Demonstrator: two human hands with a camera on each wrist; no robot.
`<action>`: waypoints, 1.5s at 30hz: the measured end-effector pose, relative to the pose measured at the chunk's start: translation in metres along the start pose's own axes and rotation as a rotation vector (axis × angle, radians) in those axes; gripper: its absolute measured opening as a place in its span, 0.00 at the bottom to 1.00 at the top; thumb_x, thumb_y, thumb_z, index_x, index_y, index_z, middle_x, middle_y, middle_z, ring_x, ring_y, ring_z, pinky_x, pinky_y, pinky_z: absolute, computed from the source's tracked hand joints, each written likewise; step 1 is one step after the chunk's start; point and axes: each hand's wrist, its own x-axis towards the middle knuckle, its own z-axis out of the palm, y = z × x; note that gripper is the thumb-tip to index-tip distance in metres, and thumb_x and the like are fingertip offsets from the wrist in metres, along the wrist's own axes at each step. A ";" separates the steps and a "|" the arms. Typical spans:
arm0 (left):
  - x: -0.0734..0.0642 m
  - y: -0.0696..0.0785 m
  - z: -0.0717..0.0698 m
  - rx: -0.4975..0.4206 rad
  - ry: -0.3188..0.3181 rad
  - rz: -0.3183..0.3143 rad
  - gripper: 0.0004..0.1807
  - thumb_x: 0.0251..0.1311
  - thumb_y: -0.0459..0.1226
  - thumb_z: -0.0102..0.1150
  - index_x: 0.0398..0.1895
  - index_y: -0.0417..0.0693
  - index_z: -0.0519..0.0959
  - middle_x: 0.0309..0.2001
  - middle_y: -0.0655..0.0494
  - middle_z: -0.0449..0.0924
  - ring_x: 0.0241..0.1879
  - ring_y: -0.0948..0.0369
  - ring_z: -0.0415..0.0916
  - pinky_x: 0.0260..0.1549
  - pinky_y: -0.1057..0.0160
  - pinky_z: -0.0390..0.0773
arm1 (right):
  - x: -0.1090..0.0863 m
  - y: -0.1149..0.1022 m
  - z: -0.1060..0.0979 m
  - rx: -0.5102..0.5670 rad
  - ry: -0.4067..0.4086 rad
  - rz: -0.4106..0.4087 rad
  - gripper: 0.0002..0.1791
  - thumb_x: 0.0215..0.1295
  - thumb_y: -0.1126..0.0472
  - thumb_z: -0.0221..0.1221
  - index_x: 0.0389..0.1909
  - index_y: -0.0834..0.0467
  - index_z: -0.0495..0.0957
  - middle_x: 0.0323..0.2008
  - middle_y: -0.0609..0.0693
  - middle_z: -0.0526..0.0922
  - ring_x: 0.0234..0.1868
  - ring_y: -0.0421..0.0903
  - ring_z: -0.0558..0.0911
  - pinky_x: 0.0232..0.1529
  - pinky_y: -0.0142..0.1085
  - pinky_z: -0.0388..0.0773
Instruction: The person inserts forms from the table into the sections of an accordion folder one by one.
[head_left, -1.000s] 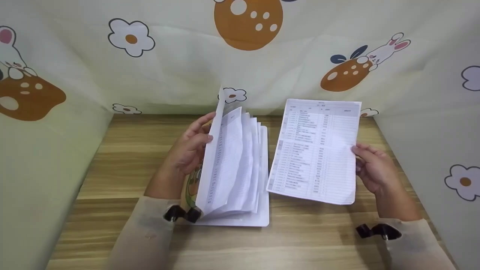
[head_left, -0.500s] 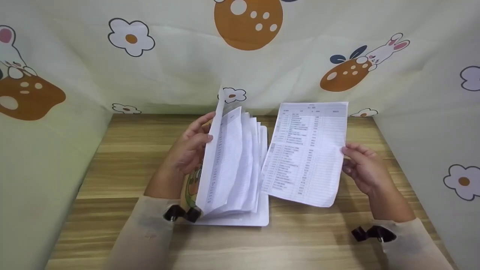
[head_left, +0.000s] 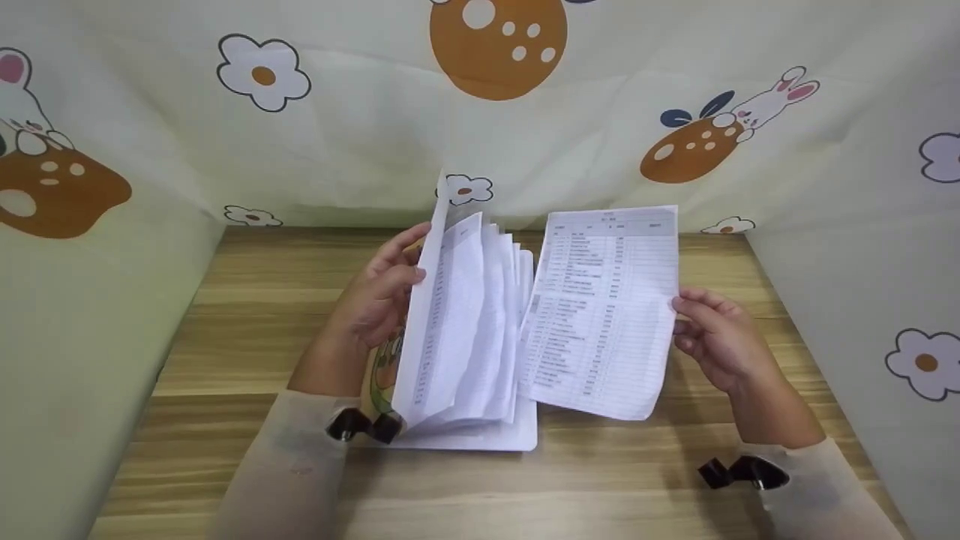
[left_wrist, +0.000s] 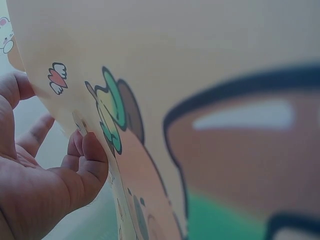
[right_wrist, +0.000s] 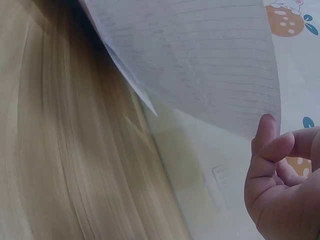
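A notebook [head_left: 463, 322] stands partly opened on the table, its front cover raised and several white pages fanned out. My left hand [head_left: 377, 296] grips the raised cover by its left edge, thumb on the inner side. Cartoon drawings show on the outside of the cover [left_wrist: 145, 45] in the left wrist view. To the right, my right hand [head_left: 724, 337] pinches a printed sheet [head_left: 600, 315] by its right edge, between thumb and fingers. That sheet is held up at a tilt, and its left edge meets the right side of the notebook. Its print is too small to read.
The wooden tabletop [head_left: 450, 495] lies under both hands. A pale cloth [head_left: 360, 142] with rabbits, carrots and flowers rises behind and on both sides. Black camera mounts [head_left: 742, 472] sit on both sleeves.
My right hand has moved left with the printed sheet, bringing its left edge up to the notebook's pages. My left hand and the cover have stayed in place.
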 end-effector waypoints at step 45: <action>-0.001 0.007 -0.003 0.006 0.061 0.042 0.35 0.67 0.27 0.49 0.79 0.52 0.69 0.65 0.43 0.73 0.56 0.47 0.78 0.46 0.58 0.84 | -0.001 0.014 0.000 -0.055 -0.106 0.039 0.11 0.77 0.68 0.57 0.48 0.53 0.85 0.33 0.46 0.91 0.30 0.39 0.85 0.26 0.25 0.75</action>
